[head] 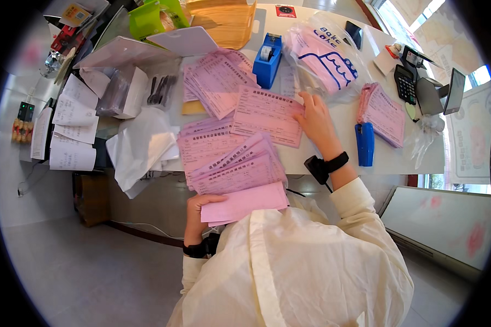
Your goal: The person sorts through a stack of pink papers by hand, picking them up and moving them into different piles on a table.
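Observation:
My left hand (202,212) grips a folded batch of pink paper slips (245,203) at the table's near edge, thumb on top. My right hand (316,118) rests with its fingertips on the right edge of a single pink printed form (268,116); whether it pinches the sheet is unclear. Fanned pink forms (237,171) lie between that sheet and my left hand. Behind them is another loose pile of pink forms (221,81). To the right, a stack of pink forms (386,116) lies beside a blue stapler (364,144).
A blue tape dispenser (267,61) stands behind the forms, beside a clear printed plastic bag (331,61). A calculator (405,83) lies at the right. White plastic bags (143,143), a box of packets (131,96) and a wooden tray (225,22) occupy the left and back.

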The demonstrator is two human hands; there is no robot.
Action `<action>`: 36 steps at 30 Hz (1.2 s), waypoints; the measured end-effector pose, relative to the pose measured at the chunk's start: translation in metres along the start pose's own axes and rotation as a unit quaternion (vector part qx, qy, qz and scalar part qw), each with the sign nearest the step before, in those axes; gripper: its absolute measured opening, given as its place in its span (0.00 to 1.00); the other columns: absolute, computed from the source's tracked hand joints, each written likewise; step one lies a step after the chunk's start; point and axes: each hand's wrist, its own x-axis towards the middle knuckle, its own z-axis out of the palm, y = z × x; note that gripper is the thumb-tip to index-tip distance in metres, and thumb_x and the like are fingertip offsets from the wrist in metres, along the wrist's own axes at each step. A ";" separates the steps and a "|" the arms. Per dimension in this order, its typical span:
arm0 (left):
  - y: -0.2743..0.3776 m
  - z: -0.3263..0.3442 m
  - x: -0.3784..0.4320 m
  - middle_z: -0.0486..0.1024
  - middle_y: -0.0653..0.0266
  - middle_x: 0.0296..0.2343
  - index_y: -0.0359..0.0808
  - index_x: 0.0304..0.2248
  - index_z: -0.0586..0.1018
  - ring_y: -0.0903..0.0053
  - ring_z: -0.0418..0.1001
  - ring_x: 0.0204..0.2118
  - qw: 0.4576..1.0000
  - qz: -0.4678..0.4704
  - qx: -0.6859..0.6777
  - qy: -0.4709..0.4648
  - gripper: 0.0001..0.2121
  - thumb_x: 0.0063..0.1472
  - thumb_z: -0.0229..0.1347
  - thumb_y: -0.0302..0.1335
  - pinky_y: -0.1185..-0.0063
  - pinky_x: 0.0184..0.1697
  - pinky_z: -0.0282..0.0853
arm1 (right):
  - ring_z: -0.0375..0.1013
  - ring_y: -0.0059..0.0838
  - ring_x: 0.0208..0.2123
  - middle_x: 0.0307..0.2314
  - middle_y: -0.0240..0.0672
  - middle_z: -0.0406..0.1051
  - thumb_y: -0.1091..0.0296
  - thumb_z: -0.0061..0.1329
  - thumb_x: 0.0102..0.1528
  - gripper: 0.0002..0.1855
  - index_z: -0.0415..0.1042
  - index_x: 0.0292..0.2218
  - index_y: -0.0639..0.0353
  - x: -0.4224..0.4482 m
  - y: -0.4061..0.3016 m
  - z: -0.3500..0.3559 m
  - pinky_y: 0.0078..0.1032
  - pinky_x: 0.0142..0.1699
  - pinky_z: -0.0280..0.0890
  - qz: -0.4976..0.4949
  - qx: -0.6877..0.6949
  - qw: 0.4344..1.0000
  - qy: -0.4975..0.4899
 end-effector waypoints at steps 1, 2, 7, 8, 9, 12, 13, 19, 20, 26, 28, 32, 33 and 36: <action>0.000 0.000 -0.001 0.77 0.59 0.27 0.32 0.28 0.80 0.78 0.74 0.30 1.000 -0.005 -0.001 0.004 0.09 0.44 0.53 0.15 0.81 0.36 0.68 | 0.64 0.42 0.38 0.32 0.40 0.64 0.72 0.55 0.38 0.26 0.65 0.41 0.57 -0.002 -0.001 0.000 0.34 0.44 0.59 -0.006 -0.023 1.000 0.002; 0.000 0.001 -0.002 0.77 0.59 0.27 0.31 0.28 0.80 0.78 0.74 0.30 1.000 -0.010 -0.003 0.008 0.09 0.44 0.53 0.16 0.81 0.36 0.68 | 0.65 0.41 0.37 0.31 0.39 0.65 0.73 0.55 0.38 0.26 0.65 0.42 0.57 -0.003 -0.002 0.000 0.35 0.44 0.59 -0.012 -0.045 0.999 0.003; 0.004 0.002 -0.002 0.77 0.60 0.26 0.32 0.28 0.80 0.79 0.74 0.30 1.000 0.000 0.015 0.011 0.10 0.43 0.54 0.16 0.82 0.36 0.68 | 0.64 0.40 0.38 0.32 0.37 0.65 0.74 0.54 0.38 0.26 0.64 0.42 0.56 -0.008 0.007 0.001 0.34 0.44 0.58 -0.027 -0.070 0.997 -0.015; 0.004 0.001 -0.002 0.77 0.60 0.26 0.33 0.28 0.80 0.79 0.74 0.30 1.000 -0.005 0.016 0.006 0.10 0.43 0.55 0.16 0.82 0.36 0.68 | 0.64 0.39 0.38 0.33 0.37 0.65 0.74 0.54 0.38 0.26 0.64 0.42 0.56 -0.009 0.005 0.000 0.34 0.44 0.58 -0.028 -0.085 0.996 -0.023; 0.002 0.001 -0.002 0.77 0.60 0.26 0.33 0.28 0.80 0.79 0.74 0.30 1.000 -0.005 0.018 0.009 0.10 0.43 0.55 0.16 0.82 0.36 0.68 | 0.64 0.39 0.38 0.33 0.37 0.65 0.74 0.54 0.38 0.26 0.64 0.42 0.56 -0.009 0.000 -0.001 0.34 0.44 0.58 -0.030 -0.083 0.996 -0.024; -0.001 0.001 0.001 0.77 0.62 0.26 0.33 0.28 0.80 0.80 0.74 0.29 0.999 -0.030 -0.009 0.012 0.10 0.42 0.55 0.16 0.83 0.35 0.68 | 0.63 0.37 0.39 0.34 0.37 0.64 0.73 0.55 0.38 0.26 0.65 0.41 0.56 0.000 -0.024 -0.015 0.34 0.44 0.59 -0.053 -0.106 0.992 0.047; -0.001 0.000 0.000 0.77 0.62 0.26 0.33 0.28 0.80 0.80 0.74 0.29 1.000 -0.017 0.007 0.013 0.10 0.42 0.55 0.16 0.83 0.35 0.68 | 0.63 0.37 0.39 0.35 0.37 0.63 0.72 0.55 0.37 0.27 0.65 0.42 0.56 0.007 -0.040 -0.024 0.33 0.44 0.59 -0.107 -0.067 0.992 -0.004; 0.000 0.007 0.005 0.77 0.62 0.27 0.34 0.29 0.80 0.81 0.74 0.30 0.999 -0.022 -0.025 -0.007 0.12 0.41 0.56 0.15 0.83 0.35 0.68 | 0.62 0.38 0.40 0.36 0.37 0.62 0.71 0.56 0.36 0.28 0.65 0.42 0.55 0.067 -0.076 0.007 0.32 0.42 0.61 -0.257 -0.042 0.959 -0.114; -0.001 0.008 0.006 0.77 0.62 0.27 0.34 0.29 0.80 0.81 0.74 0.30 0.998 -0.041 -0.052 -0.010 0.12 0.41 0.56 0.15 0.83 0.36 0.68 | 0.61 0.37 0.40 0.36 0.36 0.62 0.71 0.55 0.37 0.27 0.65 0.42 0.54 0.076 -0.075 0.018 0.31 0.41 0.61 -0.292 -0.052 0.949 -0.105; -0.007 0.006 0.004 0.77 0.61 0.27 0.34 0.29 0.80 0.81 0.74 0.30 0.999 0.026 -0.021 -0.004 0.12 0.41 0.56 0.15 0.83 0.36 0.69 | 0.59 0.33 0.42 0.33 0.33 0.63 0.73 0.48 0.38 0.14 0.69 0.32 0.54 0.106 -0.073 0.055 0.24 0.40 0.60 -0.406 -0.138 0.897 -0.107; -0.005 0.006 0.002 0.78 0.61 0.27 0.34 0.29 0.80 0.81 0.74 0.30 1.000 0.018 -0.019 0.009 0.12 0.40 0.56 0.15 0.83 0.36 0.69 | 0.59 0.33 0.42 0.34 0.33 0.63 0.73 0.47 0.39 0.11 0.69 0.30 0.54 0.106 -0.074 0.052 0.24 0.41 0.59 -0.408 -0.151 0.892 -0.125; -0.007 0.004 -0.002 0.78 0.62 0.27 0.35 0.29 0.80 0.81 0.75 0.30 1.000 0.025 0.001 0.018 0.12 0.39 0.57 0.16 0.84 0.36 0.68 | 0.60 0.30 0.42 0.34 0.30 0.65 0.72 0.45 0.41 0.06 0.69 0.26 0.54 0.102 -0.077 0.038 0.24 0.42 0.59 -0.452 -0.150 0.873 -0.108; -0.007 0.003 -0.002 0.78 0.62 0.27 0.35 0.29 0.80 0.81 0.75 0.30 1.000 0.024 0.001 0.019 0.12 0.39 0.57 0.16 0.84 0.36 0.68 | 0.60 0.30 0.42 0.34 0.30 0.65 0.72 0.45 0.41 0.06 0.69 0.26 0.54 0.101 -0.076 0.034 0.24 0.42 0.59 -0.452 -0.149 0.873 -0.109; -0.004 0.003 -0.001 0.78 0.62 0.27 0.35 0.29 0.80 0.80 0.75 0.30 1.000 0.020 0.007 0.020 0.13 0.39 0.57 0.16 0.84 0.36 0.68 | 0.62 0.28 0.42 0.34 0.29 0.67 0.71 0.45 0.42 0.05 0.69 0.25 0.55 0.096 -0.069 0.024 0.24 0.44 0.59 -0.483 -0.158 0.854 -0.112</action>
